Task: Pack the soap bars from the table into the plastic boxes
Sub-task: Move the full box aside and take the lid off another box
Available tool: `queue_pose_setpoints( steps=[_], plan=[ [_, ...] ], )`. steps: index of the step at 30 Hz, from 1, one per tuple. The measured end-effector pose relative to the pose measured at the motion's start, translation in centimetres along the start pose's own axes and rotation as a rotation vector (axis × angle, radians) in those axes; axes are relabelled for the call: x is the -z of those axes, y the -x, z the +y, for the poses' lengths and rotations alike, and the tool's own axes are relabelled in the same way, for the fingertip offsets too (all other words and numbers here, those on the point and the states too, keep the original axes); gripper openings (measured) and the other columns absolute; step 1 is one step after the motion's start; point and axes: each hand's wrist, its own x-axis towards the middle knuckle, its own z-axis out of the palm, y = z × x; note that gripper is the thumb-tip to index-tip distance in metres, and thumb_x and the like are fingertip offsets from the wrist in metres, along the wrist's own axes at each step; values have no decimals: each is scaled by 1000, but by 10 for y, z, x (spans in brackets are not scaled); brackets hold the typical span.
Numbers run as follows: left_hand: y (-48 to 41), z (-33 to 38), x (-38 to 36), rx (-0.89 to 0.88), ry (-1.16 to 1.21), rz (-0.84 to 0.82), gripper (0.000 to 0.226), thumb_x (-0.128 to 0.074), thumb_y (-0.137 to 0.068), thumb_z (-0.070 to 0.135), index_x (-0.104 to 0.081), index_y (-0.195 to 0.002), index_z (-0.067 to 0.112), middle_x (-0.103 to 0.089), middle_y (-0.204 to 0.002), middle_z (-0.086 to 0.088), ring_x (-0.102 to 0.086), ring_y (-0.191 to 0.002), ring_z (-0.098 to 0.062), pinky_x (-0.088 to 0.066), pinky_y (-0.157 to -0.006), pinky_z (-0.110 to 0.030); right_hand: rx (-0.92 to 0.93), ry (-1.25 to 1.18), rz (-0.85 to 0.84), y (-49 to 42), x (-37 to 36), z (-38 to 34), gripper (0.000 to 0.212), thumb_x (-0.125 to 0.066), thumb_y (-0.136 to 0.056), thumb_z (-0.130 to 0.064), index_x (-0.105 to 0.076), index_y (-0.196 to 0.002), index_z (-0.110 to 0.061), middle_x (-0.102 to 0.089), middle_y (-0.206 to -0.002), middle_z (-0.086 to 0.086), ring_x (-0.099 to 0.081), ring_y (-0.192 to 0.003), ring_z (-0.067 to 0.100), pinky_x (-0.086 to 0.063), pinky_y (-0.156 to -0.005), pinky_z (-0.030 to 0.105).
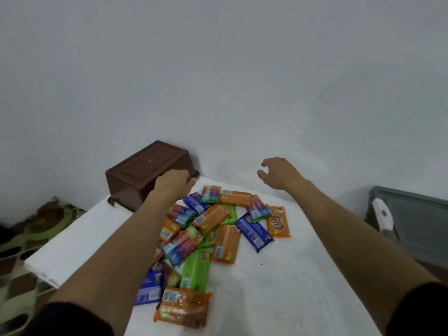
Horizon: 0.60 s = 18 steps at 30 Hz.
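Head view: left hand (175, 182) grips the upturned brown box (145, 170); right hand (278, 174) hovers empty, fingers loosely apart.
The box sits at 11 o'clock of the soap bars (213, 229), long axis 8-to-2; the left hand is nearer.

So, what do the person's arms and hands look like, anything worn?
The left hand and right hand are bare: no gloves, rings or watch visible. Forearms are uncovered; a dark left sleeve and right sleeve show at the bottom corners.
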Motion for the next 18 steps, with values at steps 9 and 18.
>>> queue_pose_setpoints(
  steps=[9, 18],
  plan=[
    [-4, -130, 15, 311, 68, 169, 46, -37, -98, 46, -53, -121, 10, -53, -125, -16, -47, -118, -36, -44, -91, -48, 162, -139, -27, -88, -22, -138, 48, -43, -100, -34, -46, -141, -7, -46, -146, 11, -43, -132, 29, -37, -105, 36],
    [-4, -174, -23, 582, 350, 190, 62, -39, -97, 51, -39, -132, 0, -48, -128, -24, -50, -116, -41, -42, -92, -47, 142, -343, -113, -151, -63, -212, 50, -51, -96, -38, -48, -134, -6, -55, -134, 15, -52, -119, 31, -44, -97, 38]
  ],
)
